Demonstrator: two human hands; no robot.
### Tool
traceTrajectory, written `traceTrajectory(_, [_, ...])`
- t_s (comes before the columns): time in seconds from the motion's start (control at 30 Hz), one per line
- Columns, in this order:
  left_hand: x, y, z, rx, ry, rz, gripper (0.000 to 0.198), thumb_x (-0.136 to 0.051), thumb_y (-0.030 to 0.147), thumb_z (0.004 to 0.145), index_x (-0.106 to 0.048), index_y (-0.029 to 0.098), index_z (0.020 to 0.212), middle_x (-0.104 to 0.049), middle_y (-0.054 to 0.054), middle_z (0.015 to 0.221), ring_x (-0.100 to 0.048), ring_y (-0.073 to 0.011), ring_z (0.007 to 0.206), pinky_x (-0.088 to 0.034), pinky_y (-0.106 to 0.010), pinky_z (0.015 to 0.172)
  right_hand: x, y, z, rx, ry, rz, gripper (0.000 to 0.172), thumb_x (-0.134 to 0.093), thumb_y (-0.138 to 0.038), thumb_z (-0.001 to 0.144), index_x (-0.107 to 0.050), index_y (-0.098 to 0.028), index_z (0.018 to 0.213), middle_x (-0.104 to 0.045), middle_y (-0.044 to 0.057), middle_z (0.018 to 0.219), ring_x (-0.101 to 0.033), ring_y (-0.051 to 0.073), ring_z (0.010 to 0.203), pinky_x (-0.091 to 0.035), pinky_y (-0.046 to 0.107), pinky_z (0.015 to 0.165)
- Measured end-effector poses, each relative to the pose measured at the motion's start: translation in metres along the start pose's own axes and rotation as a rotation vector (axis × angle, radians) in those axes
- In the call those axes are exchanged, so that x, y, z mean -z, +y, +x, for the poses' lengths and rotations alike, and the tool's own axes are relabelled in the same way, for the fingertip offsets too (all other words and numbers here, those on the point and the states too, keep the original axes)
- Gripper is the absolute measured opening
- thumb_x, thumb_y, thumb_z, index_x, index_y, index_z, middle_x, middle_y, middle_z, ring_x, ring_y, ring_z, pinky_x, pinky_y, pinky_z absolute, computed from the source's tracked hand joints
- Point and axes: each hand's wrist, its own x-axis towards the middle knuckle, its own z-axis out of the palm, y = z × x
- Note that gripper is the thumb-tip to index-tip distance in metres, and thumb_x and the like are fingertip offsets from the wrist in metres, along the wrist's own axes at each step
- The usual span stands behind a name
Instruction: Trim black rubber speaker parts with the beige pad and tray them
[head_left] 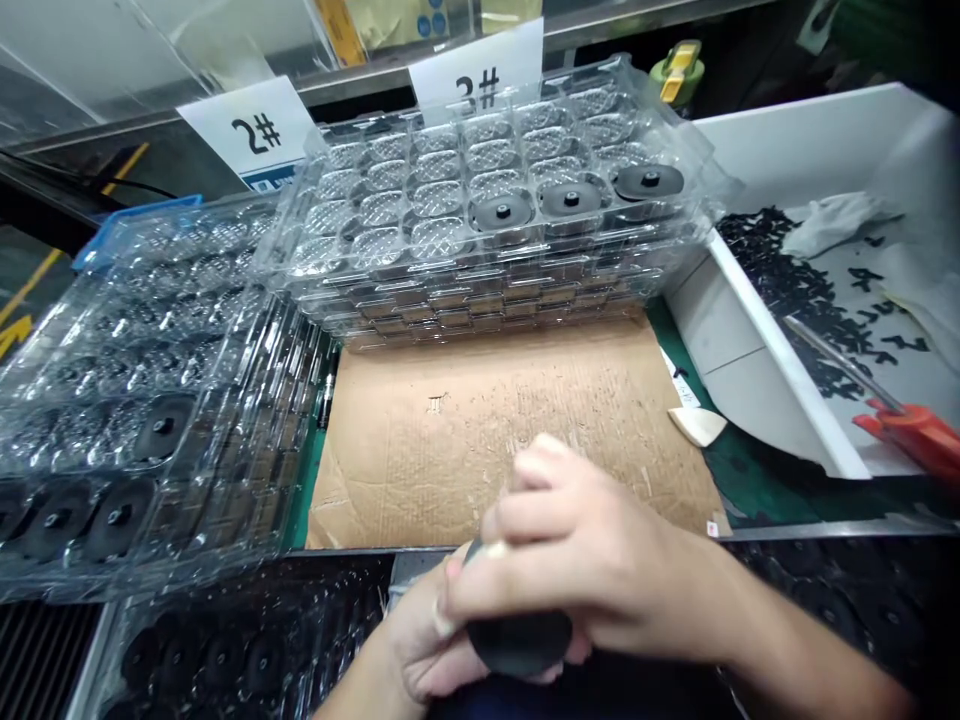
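Brown cardboard lies flat on a green mat, and both hands are just in front of it. The right hand curls its fingers over a round black disc. The left hand holds the disc from below, so both hands are closed on it. Behind the cardboard is a tall stack of clear plastic trays, and three black discs sit in its top tray. Paper signs that say 2# and 3# stand behind the stack. Left of the cardboard is another clear tray stack. Right of the cardboard is a white bin with small black bits and a red-handled tool in it.
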Motion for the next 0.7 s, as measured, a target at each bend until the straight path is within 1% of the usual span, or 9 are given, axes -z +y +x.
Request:
traceTrajectory(0.07, [0.002,0.004,-0.002,0.118,-0.113,-0.033,0.022,-0.059,0.023,0.075,-0.069,0.006,0.085,-0.07,-0.008,0.073,-0.068,-0.0177,0.062,-0.051,-0.021,0.051,-0.003,0.012,-0.003,-0.131,0.102,0.03,0.024,-0.045,-0.019,0.089,-0.06,-0.025,0.106,-0.061,-0.001,0.081,-0.045,0.013,0.07,-0.034,0.029,0.07])
traceTrajectory(0.13, [0.007,0.01,-0.004,0.168,-0.201,-0.119,0.038,-0.072,0.025,0.063,-0.066,0.015,0.1,-0.071,-0.008,0.089,-0.069,-0.0228,0.076,-0.055,-0.024,0.059,-0.014,0.03,-0.01,-0.31,0.195,0.029,0.025,-0.046,-0.017,0.089,-0.059,-0.025,0.108,-0.062,0.0,0.086,-0.049,0.013,0.074,-0.039,0.028,0.071])
traceTrajectory(0.2, [0.012,0.015,-0.005,0.151,-0.242,-0.2,0.046,-0.073,0.024,0.061,-0.062,0.02,0.106,-0.07,-0.008,0.094,-0.068,-0.0248,0.081,-0.056,-0.026,0.062,-0.035,0.05,-0.021,-0.454,0.199,-0.029,0.026,-0.047,-0.021,0.088,-0.058,-0.028,0.111,-0.062,0.001,0.088,-0.053,0.014,0.077,-0.043,0.028,0.07])
traceTrajectory(0.27, [0.016,0.018,-0.006,0.115,-0.266,-0.224,0.041,-0.071,0.022,0.064,-0.063,0.017,0.104,-0.069,-0.009,0.095,-0.067,-0.0244,0.082,-0.056,-0.026,0.063,-0.063,0.066,-0.033,-0.546,0.186,-0.117,0.032,-0.044,-0.021,0.089,-0.053,-0.027,0.119,-0.06,0.004,0.096,-0.055,0.017,0.085,-0.047,0.031,0.073])
traceTrajectory(0.33, [0.019,0.018,-0.006,0.081,-0.257,-0.217,0.035,-0.069,0.02,0.066,-0.065,0.013,0.1,-0.069,-0.01,0.095,-0.067,-0.0234,0.083,-0.056,-0.026,0.066,-0.092,0.076,-0.044,-0.605,0.229,-0.19,0.038,-0.039,-0.02,0.089,-0.047,-0.023,0.126,-0.053,0.01,0.113,-0.053,0.022,0.098,-0.047,0.037,0.08])
traceTrajectory(0.43, [0.023,0.019,-0.007,0.047,-0.216,-0.221,0.037,-0.071,0.024,0.066,-0.065,0.014,0.102,-0.069,-0.008,0.097,-0.067,-0.0226,0.084,-0.056,-0.025,0.068,-0.118,0.079,-0.053,-0.645,0.274,-0.249,0.04,-0.044,-0.025,0.087,-0.047,-0.023,0.127,-0.043,0.013,0.126,-0.048,0.028,0.106,-0.044,0.046,0.086])
traceTrajectory(0.5, [0.026,0.019,-0.008,0.012,-0.182,-0.247,0.043,-0.073,0.031,0.065,-0.065,0.018,0.105,-0.069,-0.007,0.101,-0.066,-0.024,0.089,-0.056,-0.027,0.072,-0.121,0.078,-0.052,-0.659,0.28,-0.264,0.039,-0.049,-0.027,0.086,-0.05,-0.025,0.124,-0.044,0.012,0.126,-0.051,0.028,0.101,-0.045,0.047,0.084])
traceTrajectory(0.57, [0.03,0.019,-0.007,-0.032,-0.14,-0.274,0.043,-0.072,0.036,0.064,-0.066,0.02,0.103,-0.068,-0.007,0.106,-0.064,-0.0258,0.096,-0.054,-0.028,0.078,-0.115,0.077,-0.046,-0.673,0.303,-0.261,0.036,-0.049,-0.027,0.086,-0.053,-0.023,0.121,-0.046,0.014,0.121,-0.054,0.027,0.097,-0.047,0.045,0.082])
traceTrajectory(0.7, [0.036,0.018,-0.006,-0.106,-0.073,-0.345,0.037,-0.067,0.036,0.069,-0.067,0.019,0.101,-0.066,-0.008,0.112,-0.06,-0.0272,0.105,-0.048,-0.031,0.091,-0.103,0.07,-0.034,-0.646,0.357,-0.189,0.028,-0.041,-0.027,0.091,-0.056,-0.021,0.114,-0.057,0.008,0.104,-0.058,0.019,0.091,-0.05,0.032,0.079])
